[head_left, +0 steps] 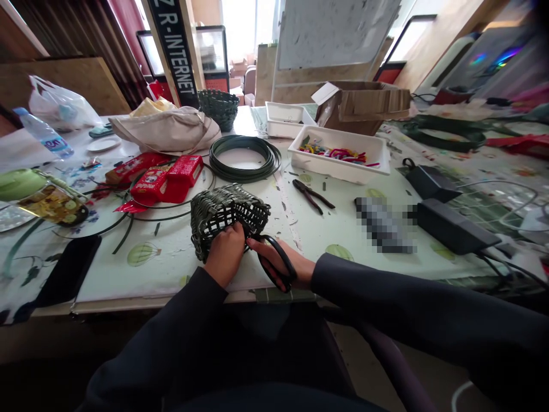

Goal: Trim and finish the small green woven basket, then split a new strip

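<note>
A small dark green woven basket lies on its side near the table's front edge. My left hand is closed on the basket's near rim. My right hand has its fingers through the black handles of a pair of scissors, whose blades point toward the basket's lower right corner. Both arms wear dark sleeves.
A coil of green strapping lies behind the basket, with red packets to its left and pliers to its right. A white tray holds coloured clips. Black power bricks, a phone, a cardboard box and another woven basket stand farther off.
</note>
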`<state>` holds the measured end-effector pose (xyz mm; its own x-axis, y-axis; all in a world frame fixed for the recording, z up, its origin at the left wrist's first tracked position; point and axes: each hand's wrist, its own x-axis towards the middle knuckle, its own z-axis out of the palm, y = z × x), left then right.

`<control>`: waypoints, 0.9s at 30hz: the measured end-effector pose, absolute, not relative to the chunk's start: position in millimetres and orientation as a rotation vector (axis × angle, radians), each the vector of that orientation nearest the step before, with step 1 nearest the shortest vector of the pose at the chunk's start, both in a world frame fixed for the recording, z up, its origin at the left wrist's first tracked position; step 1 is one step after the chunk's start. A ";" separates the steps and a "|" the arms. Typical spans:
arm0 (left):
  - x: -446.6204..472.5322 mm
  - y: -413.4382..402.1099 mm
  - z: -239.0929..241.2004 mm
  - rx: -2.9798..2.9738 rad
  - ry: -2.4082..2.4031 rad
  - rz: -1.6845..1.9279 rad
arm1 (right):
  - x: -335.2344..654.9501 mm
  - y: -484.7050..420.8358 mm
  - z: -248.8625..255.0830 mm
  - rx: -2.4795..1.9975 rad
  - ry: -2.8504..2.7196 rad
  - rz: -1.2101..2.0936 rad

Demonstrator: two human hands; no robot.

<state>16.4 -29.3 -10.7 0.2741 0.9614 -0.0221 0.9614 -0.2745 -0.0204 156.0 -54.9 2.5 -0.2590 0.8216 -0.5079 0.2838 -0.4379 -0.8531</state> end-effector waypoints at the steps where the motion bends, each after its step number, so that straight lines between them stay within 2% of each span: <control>1: 16.5 -29.5 -11.3 -2.509 -1.890 0.044 | 157.0 -55.4 3.1 -1.573 -1.370 1.725; 4: 17.5 -30.7 -11.7 -2.518 -1.893 0.039 | 158.3 -56.0 4.0 -1.577 -1.403 1.683; 11: 19.5 -32.5 -7.5 -2.498 -1.930 0.059 | 149.8 -58.8 4.9 -1.621 -1.167 1.867; 27: 16.7 -31.0 -7.9 -2.521 -1.898 0.072 | 144.3 -71.2 -12.5 -1.592 -1.212 1.834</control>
<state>16.7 -31.0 -7.9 0.2756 0.9602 -0.0454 0.9609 -0.2766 -0.0160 144.3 -71.2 -12.5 -0.2528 0.7802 -0.5721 0.2201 -0.5295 -0.8193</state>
